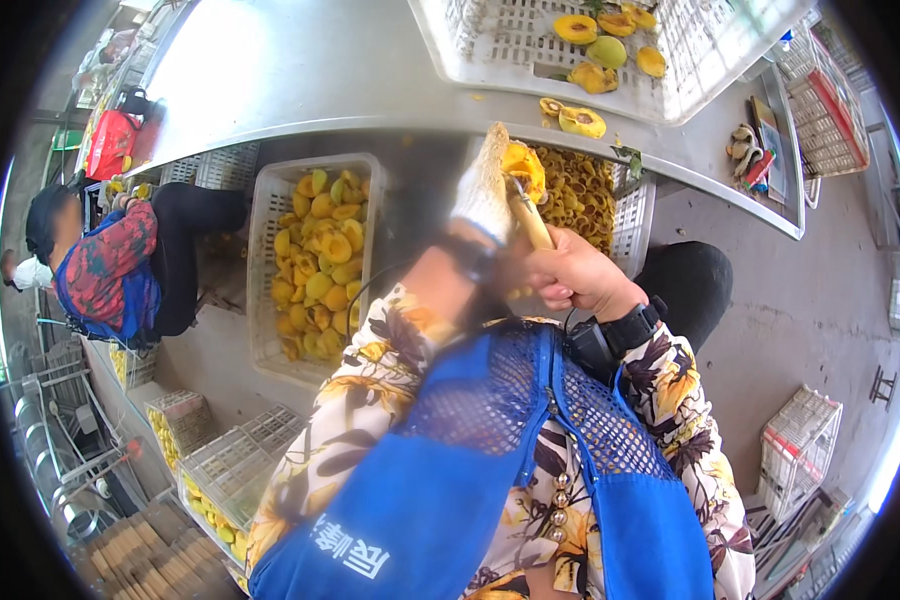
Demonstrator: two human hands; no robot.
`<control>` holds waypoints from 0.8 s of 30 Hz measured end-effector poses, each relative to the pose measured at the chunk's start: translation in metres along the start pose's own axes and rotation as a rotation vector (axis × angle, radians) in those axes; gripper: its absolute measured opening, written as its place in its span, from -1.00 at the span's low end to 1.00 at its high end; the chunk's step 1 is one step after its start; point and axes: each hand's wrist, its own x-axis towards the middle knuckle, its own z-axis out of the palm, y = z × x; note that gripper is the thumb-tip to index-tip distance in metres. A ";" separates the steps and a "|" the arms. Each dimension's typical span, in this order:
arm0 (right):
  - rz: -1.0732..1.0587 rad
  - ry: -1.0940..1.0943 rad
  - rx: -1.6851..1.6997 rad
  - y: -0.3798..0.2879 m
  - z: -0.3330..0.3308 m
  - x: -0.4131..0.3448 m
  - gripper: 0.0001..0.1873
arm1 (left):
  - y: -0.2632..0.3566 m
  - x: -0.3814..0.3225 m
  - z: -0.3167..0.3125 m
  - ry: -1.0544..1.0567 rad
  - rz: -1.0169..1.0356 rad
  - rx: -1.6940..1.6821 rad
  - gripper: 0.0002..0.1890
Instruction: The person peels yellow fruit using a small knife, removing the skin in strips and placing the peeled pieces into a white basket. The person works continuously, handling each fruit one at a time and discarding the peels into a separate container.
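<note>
My left hand (486, 187), in a white knitted glove, holds a cut yellow peach half (523, 172) above the gap at the table edge. My right hand (581, 271) is bare and closed around the wooden handle of a pitting tool (532, 221). The tool's metal end touches the cut face of the peach; the glove partly hides how deep it goes. Below my hands stands a white crate (636, 217) full of small brownish-yellow cut pieces, apparently pits or cores. To the left, a white plastic crate (377, 195) holds many peach halves (322, 262).
On the metal table (330, 67), a white crate (480, 64) contains several peach halves, and two cut pieces (581, 121) lie outside it. A seated person (109, 262) works at left. Stacked crates (232, 457) stand lower left; another crate (802, 450) stands at right.
</note>
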 end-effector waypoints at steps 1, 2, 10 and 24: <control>-0.004 -0.044 0.038 0.000 -0.004 -0.001 -0.81 | 0.000 0.000 0.002 0.004 0.007 0.000 -0.63; -0.019 -0.048 0.021 0.001 -0.008 -0.001 -0.80 | -0.001 0.000 0.005 0.062 -0.030 0.006 -0.63; 0.023 -0.017 -0.039 0.005 -0.004 0.006 -0.81 | 0.011 -0.007 0.021 0.130 0.281 0.469 -0.76; -0.014 0.473 -1.564 0.039 -0.086 0.036 -0.77 | 0.106 -0.021 -0.070 0.238 0.053 -0.120 -0.58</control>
